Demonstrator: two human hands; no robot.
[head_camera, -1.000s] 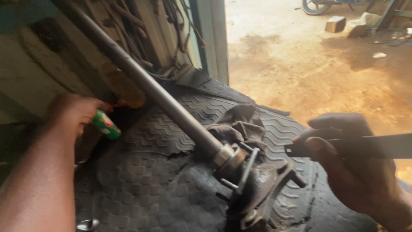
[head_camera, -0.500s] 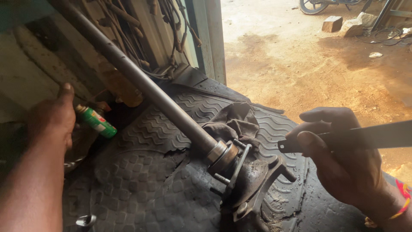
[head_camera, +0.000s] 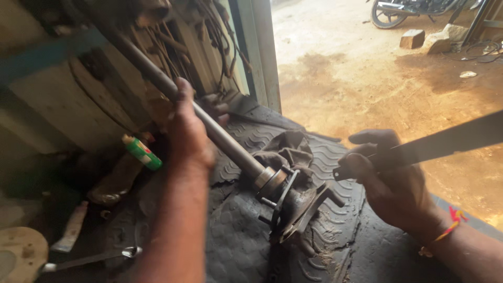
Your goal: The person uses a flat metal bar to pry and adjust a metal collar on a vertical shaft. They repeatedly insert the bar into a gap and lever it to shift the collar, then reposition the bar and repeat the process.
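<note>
The axle shaft (head_camera: 220,137) lies diagonally across a worn tyre (head_camera: 325,157), its flanged hub end (head_camera: 293,202) resting on the tread beside a dark rag (head_camera: 285,149). The left hand (head_camera: 188,131) grips the shaft at mid-length, fingers wrapped around it. The right hand (head_camera: 390,181) is closed around a flat metal blade (head_camera: 435,144), held just right of the hub. A green tube (head_camera: 142,152) lies left of the shaft.

Left hand (head_camera: 187,133) grips steel axle shaft (head_camera: 220,137); flanged hub end (head_camera: 293,202) rests on tyre (head_camera: 236,246). Right hand (head_camera: 390,181) holds flat metal bar (head_camera: 440,144) near flange.
</note>
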